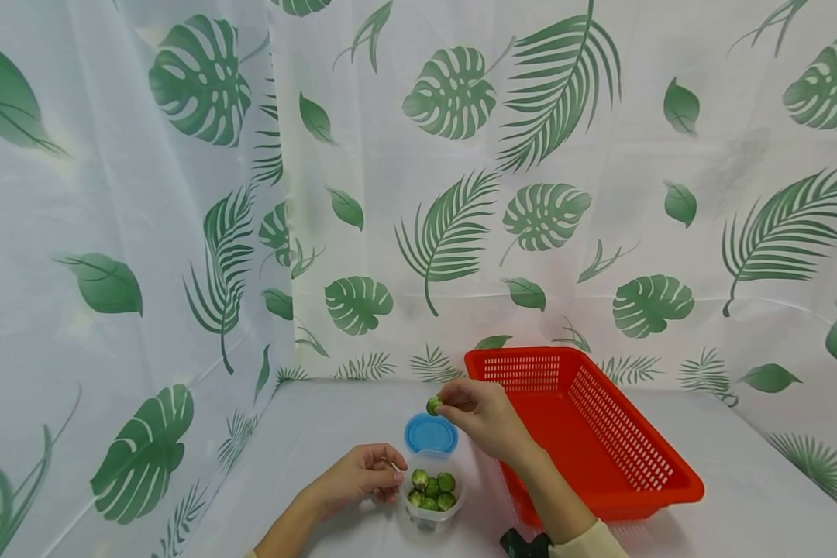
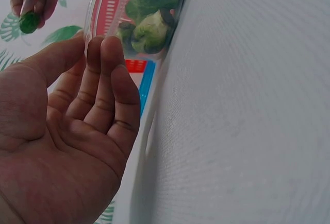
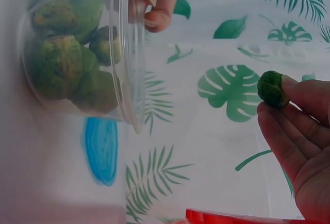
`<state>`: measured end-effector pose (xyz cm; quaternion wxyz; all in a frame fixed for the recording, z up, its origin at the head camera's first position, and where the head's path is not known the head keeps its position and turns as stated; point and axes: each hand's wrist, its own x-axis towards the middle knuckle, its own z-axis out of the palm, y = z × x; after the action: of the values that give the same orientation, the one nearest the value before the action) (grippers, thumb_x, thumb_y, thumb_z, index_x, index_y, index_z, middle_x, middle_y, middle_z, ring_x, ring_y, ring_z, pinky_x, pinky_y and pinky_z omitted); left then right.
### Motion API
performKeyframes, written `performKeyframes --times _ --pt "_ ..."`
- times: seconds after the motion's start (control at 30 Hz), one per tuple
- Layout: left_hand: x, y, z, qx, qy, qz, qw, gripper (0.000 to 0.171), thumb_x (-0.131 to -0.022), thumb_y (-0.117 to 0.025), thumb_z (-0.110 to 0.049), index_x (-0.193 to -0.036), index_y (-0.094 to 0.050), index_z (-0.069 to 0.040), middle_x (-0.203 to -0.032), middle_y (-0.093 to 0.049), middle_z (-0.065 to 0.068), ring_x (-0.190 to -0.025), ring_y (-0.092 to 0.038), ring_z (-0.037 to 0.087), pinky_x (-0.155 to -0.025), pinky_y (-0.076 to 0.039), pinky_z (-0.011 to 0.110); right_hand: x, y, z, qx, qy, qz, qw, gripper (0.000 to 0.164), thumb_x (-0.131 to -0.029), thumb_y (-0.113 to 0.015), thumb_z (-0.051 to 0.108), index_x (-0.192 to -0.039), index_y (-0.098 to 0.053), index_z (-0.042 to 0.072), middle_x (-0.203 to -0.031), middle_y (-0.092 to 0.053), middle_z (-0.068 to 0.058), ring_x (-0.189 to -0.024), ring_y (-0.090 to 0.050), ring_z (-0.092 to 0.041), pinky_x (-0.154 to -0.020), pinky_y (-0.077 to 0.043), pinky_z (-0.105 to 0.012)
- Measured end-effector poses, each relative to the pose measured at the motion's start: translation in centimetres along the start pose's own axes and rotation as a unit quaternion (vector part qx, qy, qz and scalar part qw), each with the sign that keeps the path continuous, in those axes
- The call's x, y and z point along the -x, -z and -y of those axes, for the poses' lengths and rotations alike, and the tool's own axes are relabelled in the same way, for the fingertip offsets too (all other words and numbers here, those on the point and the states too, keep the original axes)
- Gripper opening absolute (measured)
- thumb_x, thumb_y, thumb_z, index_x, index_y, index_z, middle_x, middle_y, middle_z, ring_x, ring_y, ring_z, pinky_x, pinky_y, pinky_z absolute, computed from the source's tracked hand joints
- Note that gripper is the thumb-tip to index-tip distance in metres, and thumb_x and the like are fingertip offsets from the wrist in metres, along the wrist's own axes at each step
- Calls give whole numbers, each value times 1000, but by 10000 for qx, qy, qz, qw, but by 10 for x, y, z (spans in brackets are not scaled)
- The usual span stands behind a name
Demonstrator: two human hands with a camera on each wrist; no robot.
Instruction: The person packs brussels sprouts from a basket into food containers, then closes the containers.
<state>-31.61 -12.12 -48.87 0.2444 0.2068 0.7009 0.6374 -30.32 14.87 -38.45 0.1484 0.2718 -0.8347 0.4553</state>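
Note:
A clear round plastic tub (image 1: 453, 508) holds several green Brussels sprouts (image 1: 432, 488). At the tub's left side is my left hand (image 1: 370, 474), its curled fingers and thumb gripping the rim; the left wrist view shows the fingertips (image 2: 111, 49) right at the clear wall. Raised above and beyond the tub, my right hand (image 1: 484, 418) pinches a single Brussels sprout (image 3: 272, 88) between thumb and fingers. Behind the tub lies a round blue lid (image 1: 431, 434), flat on the white surface.
A large red plastic basket (image 1: 659, 473) with slotted sides stands right of the tub, the right forearm crossing its near left side. White curtains (image 1: 390, 256) with green leaf prints hang behind and at the left. A white cloth (image 1: 307, 442) covers the table.

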Motion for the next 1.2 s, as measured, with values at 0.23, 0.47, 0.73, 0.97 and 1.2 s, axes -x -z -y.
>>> performKeyframes --times 0.23,0.47,0.73,0.97,1.2 --pt "-1 -1 1 0 19 -66 10000 30 -98 -72 -19 -119 -64 1 -82 -72 1 -72 -69 13 -68 -57 27 3 0 0 32 -121 247 9996 13 -94 -78 12 -105 -76 18 -97 -77 6 -86 -72 -9 -79 -59 -22" --pt "0 -2 -2 2 -3 -31 10000 29 -98 -72 -19 -119 -64 0 -82 -72 1 -73 -69 13 -68 -57 27 4 0 -1 -62 -99 736 9972 10 -96 -76 13 -106 -75 17 -98 -77 5 -88 -74 -14 -82 -61 -25" --pt "1 -1 -1 6 -26 -76 10000 26 -98 -71 -19 -117 -65 -2 -82 -71 1 -73 -69 14 -68 -56 27 5 -2 -1 268 -202 1146 9928 8 -96 -76 17 -103 -75 17 -96 -76 7 -87 -71 -7 -82 -61 -27" --pt "-1 -1 1 9 -55 -70 10000 24 -98 -72 -19 -115 -66 -4 -82 -71 1 -72 -69 13 -67 -56 27 6 -3 1 380 -372 1446 9881 8 -96 -77 16 -103 -75 19 -94 -75 9 -87 -71 -8 -84 -61 -28" --pt "0 -2 0 27 -63 -37 10000 27 -98 -71 -19 -118 -65 -1 -83 -71 2 -73 -68 13 -68 -57 27 5 -6 3 416 -439 1755 9826 7 -94 -78 16 -100 -75 18 -91 -76 8 -84 -71 -10 -84 -61 -29"
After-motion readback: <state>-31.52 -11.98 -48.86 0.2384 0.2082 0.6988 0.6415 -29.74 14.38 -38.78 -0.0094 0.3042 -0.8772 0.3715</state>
